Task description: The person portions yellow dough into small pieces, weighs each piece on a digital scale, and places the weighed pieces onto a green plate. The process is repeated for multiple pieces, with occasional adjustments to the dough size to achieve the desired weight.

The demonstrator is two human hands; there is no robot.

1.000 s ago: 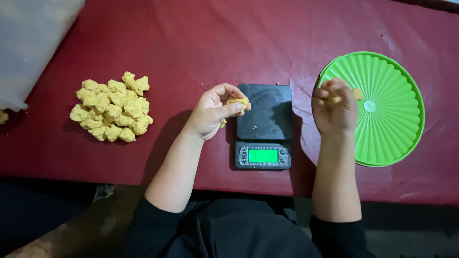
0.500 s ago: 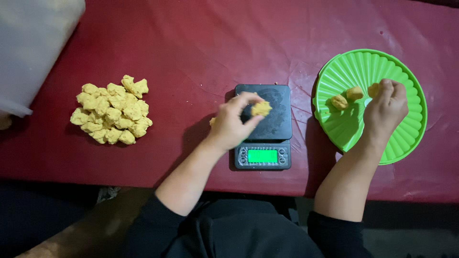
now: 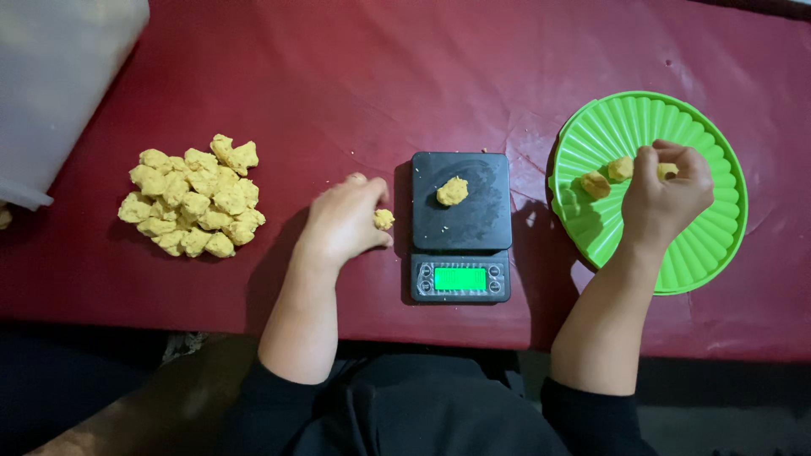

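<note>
Fingers of the left hand [image 3: 342, 221] pinch a small yellow dough crumb [image 3: 383, 219] just left of the black digital scale [image 3: 460, 226], whose platform carries a yellow dough lump [image 3: 452, 191], while the right hand [image 3: 665, 201] curls over another piece on the green ribbed plastic lid [image 3: 714, 245].

Open cloth between the heap and the scale

Bare red cloth [image 3: 355, 93] lies behind the scale [image 3: 461, 224]; dough heap [image 3: 193, 203] and green lid [image 3: 676, 253] flank it, probably well apart.

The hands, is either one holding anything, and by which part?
Left hand pinches a small dough piece at its fingertips. Right hand pinches another dough piece over the green plate.
</note>
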